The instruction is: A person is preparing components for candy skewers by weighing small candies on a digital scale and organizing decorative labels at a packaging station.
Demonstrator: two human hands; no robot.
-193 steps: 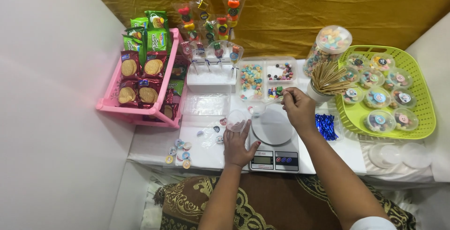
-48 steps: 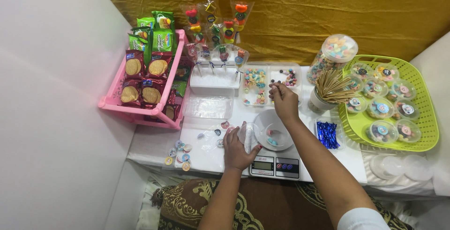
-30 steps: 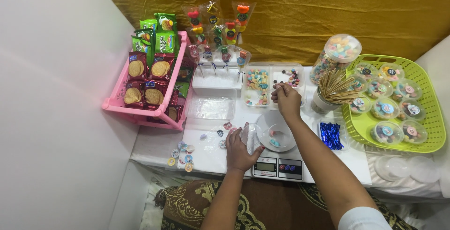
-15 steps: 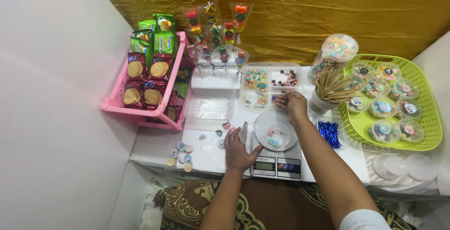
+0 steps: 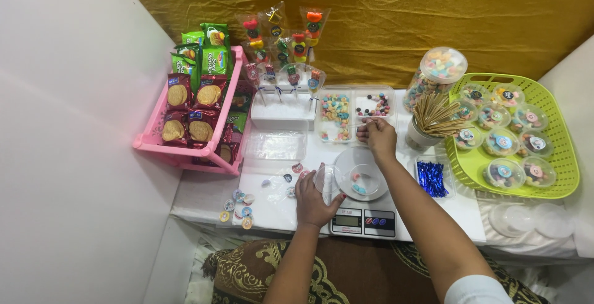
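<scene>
A mustard-gold cloth hangs across the top of the frame, with a white wall (image 5: 68, 124) on the left and a low white table (image 5: 272, 208) below it where I work. At the right edge sits the green basket (image 5: 560, 149), angled toward me so its lidded candy cups stay in reach; I count about ten of them. At upper left the pink rack (image 5: 185, 152) holds biscuit packets upright, faces out, roughly nine that I can make out. Centre bottom is the digital scale (image 5: 364, 220), and on it rests the clear round cup (image 5: 362, 179) with a few pastel candies inside, three or four. Above it are two clear candy trays (image 5: 356, 112) side by side. My right hand (image 5: 376, 138) hovers between trays and cup, fingertips pinched together; whether they hold a candy I cannot tell. My left hand (image 5: 315, 199) lies beside the scale, fingers curled around a small clear lid (image 5: 326, 179), kept ready next to the cup. Round stickers (image 5: 238, 208) lie scattered at lower left, about a dozen.
</scene>
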